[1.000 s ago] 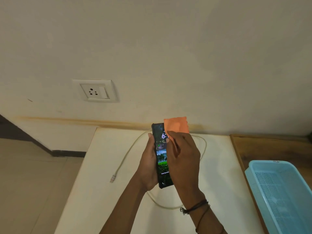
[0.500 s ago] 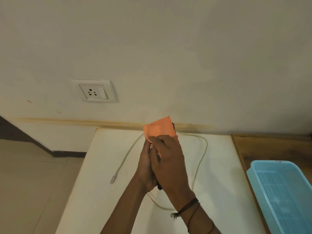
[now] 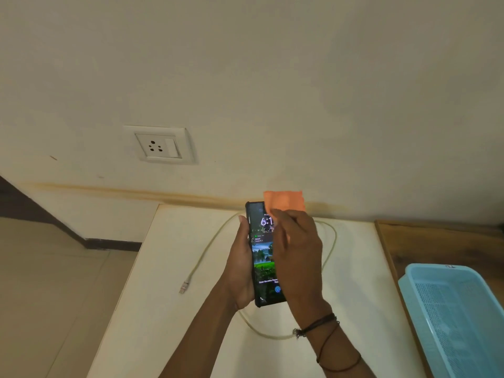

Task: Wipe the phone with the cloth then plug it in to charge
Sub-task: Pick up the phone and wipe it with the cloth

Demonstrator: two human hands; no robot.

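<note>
A black phone (image 3: 262,252) with its screen lit stands upright above the white table (image 3: 163,309), gripped along its left edge by my left hand (image 3: 240,271). My right hand (image 3: 297,257) presses an orange cloth (image 3: 285,201) against the right half of the screen; the cloth sticks out above my fingers. The right side of the phone is hidden behind that hand. A pale charging cable (image 3: 207,252) loops on the table behind the phone, its loose plug end (image 3: 184,287) lying near the table's left edge.
A white wall socket with a switch (image 3: 159,145) sits on the wall above and left of the table. A light blue plastic basket (image 3: 458,317) stands on a wooden surface (image 3: 436,241) at the right. Tiled floor lies to the left.
My right hand with the cloth swept left across the phone, covering the screen, then slid back to the right side, so the lit screen shows again.
</note>
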